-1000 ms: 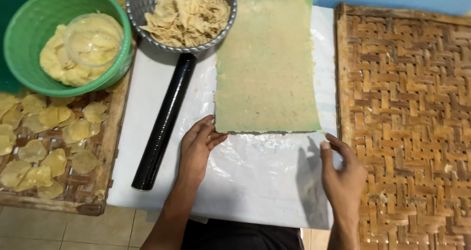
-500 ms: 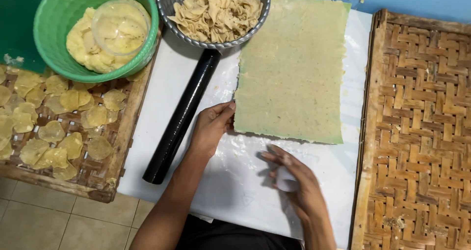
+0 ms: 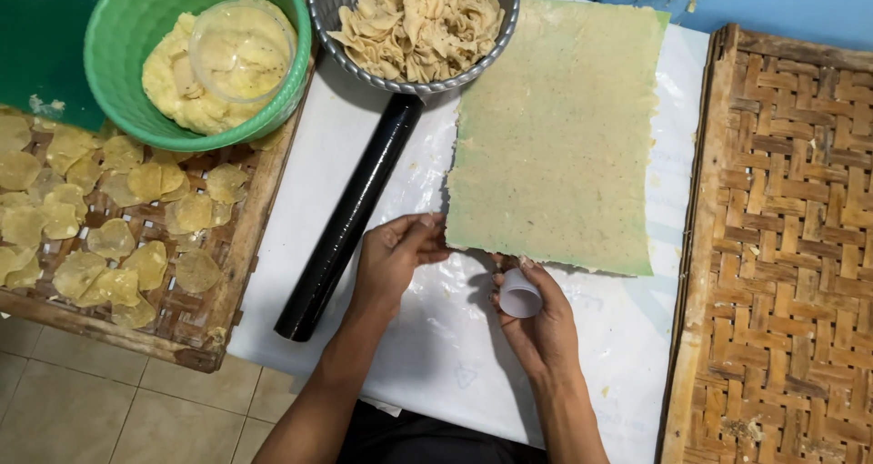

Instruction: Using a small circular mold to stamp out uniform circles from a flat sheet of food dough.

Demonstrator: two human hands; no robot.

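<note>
A thin rectangular sheet of pale greenish dough (image 3: 559, 136) lies flat on a white plastic-covered board (image 3: 455, 355). My left hand (image 3: 393, 259) pinches the sheet's near left corner with its fingertips. My right hand (image 3: 536, 314) is just below the sheet's near edge and holds a small white round cup-shaped cutter (image 3: 519, 293), its open mouth facing me. A black rolling pin (image 3: 350, 218) lies at a slant to the left of the sheet, beside my left hand.
A grey metal bowl of dough scraps (image 3: 414, 18) sits at the top. A green basket (image 3: 132, 82) holds yellow dough and a clear lid. Round yellow discs (image 3: 109, 237) dry on a woven tray at left. An empty woven bamboo tray (image 3: 782, 246) lies at right.
My right hand moved from the board's right edge in toward the sheet's near edge and now holds the white cutter. My left hand shifted to the sheet's near left corner.
</note>
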